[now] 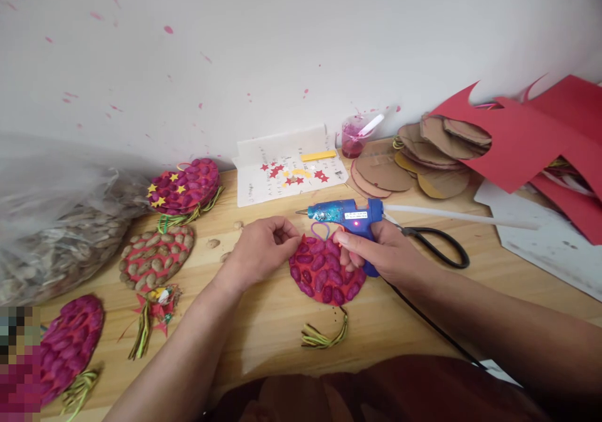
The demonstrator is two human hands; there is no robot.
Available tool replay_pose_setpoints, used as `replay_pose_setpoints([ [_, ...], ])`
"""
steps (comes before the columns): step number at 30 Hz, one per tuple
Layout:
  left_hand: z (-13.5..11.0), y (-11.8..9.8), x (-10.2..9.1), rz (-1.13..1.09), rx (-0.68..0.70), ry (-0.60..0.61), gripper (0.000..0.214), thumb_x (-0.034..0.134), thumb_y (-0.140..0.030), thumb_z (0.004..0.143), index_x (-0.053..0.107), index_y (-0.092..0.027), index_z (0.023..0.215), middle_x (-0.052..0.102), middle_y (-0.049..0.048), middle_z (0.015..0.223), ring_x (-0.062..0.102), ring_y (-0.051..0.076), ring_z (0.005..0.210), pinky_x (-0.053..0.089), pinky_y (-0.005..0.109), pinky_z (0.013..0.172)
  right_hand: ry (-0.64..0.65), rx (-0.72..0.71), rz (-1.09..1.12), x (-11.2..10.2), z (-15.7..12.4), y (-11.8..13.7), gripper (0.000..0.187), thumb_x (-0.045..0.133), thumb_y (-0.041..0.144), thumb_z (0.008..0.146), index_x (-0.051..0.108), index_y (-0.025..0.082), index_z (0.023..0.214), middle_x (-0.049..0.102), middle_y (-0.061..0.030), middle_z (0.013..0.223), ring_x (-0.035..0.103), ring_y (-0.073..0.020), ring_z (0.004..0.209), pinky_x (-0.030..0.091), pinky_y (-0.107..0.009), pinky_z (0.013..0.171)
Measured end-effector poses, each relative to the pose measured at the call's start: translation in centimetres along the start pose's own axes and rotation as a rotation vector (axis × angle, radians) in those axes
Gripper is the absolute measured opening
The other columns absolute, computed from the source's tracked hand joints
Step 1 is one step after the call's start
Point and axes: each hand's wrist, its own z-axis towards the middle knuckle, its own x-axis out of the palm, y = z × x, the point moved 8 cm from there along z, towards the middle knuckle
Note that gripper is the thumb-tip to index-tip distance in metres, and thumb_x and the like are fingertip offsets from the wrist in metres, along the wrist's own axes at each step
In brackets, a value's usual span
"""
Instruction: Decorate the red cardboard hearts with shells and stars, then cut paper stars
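Observation:
My right hand (383, 253) grips a blue hot glue gun (329, 212) by its handle. Its metal nozzle points left, its small light glows, and a long white glue stick (461, 216) sticks out of the back. My left hand (261, 249) is closed in a pinch near the nozzle; a small red pointed piece (303, 239) shows at the fingertips, its full shape hidden. Below both hands lies a round red disc (324, 278) covered with purple-painted peanuts, with a purple loop on top. A green and black yarn tassel (324, 335) hangs from its lower edge.
Paper (249, 187) with red and yellow stars lies behind. Black-handled scissors (442, 246), cardboard rounds (383, 168), red sheets (517, 137) and a cup (352, 143) of purple paint are rightward. Left are a peanut bag (61, 240) and more peanut discs (155, 256).

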Motion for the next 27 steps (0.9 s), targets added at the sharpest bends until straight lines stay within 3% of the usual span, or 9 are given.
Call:
replay_pose_setpoints([
  [6,-0.3,0.1,-0.2,-0.068,0.036,0.017,0.024,0.068,-0.038,0.079,0.068,-0.018,0.093,0.072,0.003,0.079,0.064,0.016,0.067,0.05,0.027,0.061,-0.004,0.019,-0.008,-0.1,0.0,-0.2,0.044,0.07,0.055,0.082,0.056,0.02,0.059,0.063,0.0001,0.058,0.058,-0.0146,0.054,0.045,-0.029,0.058],
  [9,-1.4,-0.5,-1.2,0.003,0.089,-0.061,0.021,0.065,-0.035,0.084,0.069,-0.018,0.097,0.073,0.003,0.083,0.063,0.015,0.067,0.05,0.026,0.062,-0.011,0.024,-0.014,-0.1,0.0,-0.2,0.045,0.07,0.056,0.081,0.055,0.02,0.058,0.063,0.0,0.057,0.058,-0.0145,0.053,0.045,-0.029,0.057],
  [12,-3.6,-2.2,-1.7,0.196,0.31,-0.195,0.019,0.056,-0.023,0.091,0.073,-0.021,0.101,0.071,0.0037,0.09,0.064,0.015,0.075,0.051,0.027,0.071,-0.02,0.022,-0.03,-0.1,0.1,-0.1,0.048,0.07,0.057,0.081,0.053,0.02,0.054,0.062,-0.0003,0.056,0.058,-0.0144,0.053,0.045,-0.029,0.057],
  [15,-5.7,-3.2,-0.8,0.334,0.538,-0.265,0.031,0.051,-0.012,0.093,0.071,-0.022,0.114,0.066,0.0053,0.094,0.062,0.015,0.085,0.05,0.028,0.077,-0.023,0.024,-0.033,-0.1,0.1,-0.2,0.049,0.07,0.056,0.081,0.052,0.02,0.052,0.063,-0.0009,0.056,0.059,-0.0145,0.053,0.046,-0.029,0.058],
  [17,-6.4,-3.1,0.0,0.415,0.602,-0.296,0.038,0.049,-0.008,0.093,0.067,-0.023,0.122,0.063,0.0056,0.095,0.059,0.016,0.087,0.05,0.029,0.078,-0.025,0.024,-0.023,-0.1,0.1,-0.2,0.049,0.07,0.055,0.081,0.052,0.02,0.052,0.062,-0.0008,0.055,0.059,-0.0144,0.053,0.046,-0.029,0.058],
  [27,-6.1,-3.4,0.9,0.579,0.591,-0.314,0.044,0.05,-0.006,0.091,0.062,-0.022,0.13,0.057,0.0062,0.094,0.054,0.019,0.087,0.05,0.034,0.079,-0.021,0.013,-0.022,0.0,0.0,0.1,0.048,0.07,0.054,0.081,0.053,0.02,0.053,0.061,-0.0002,0.055,0.058,-0.0143,0.053,0.045,-0.029,0.058],
])
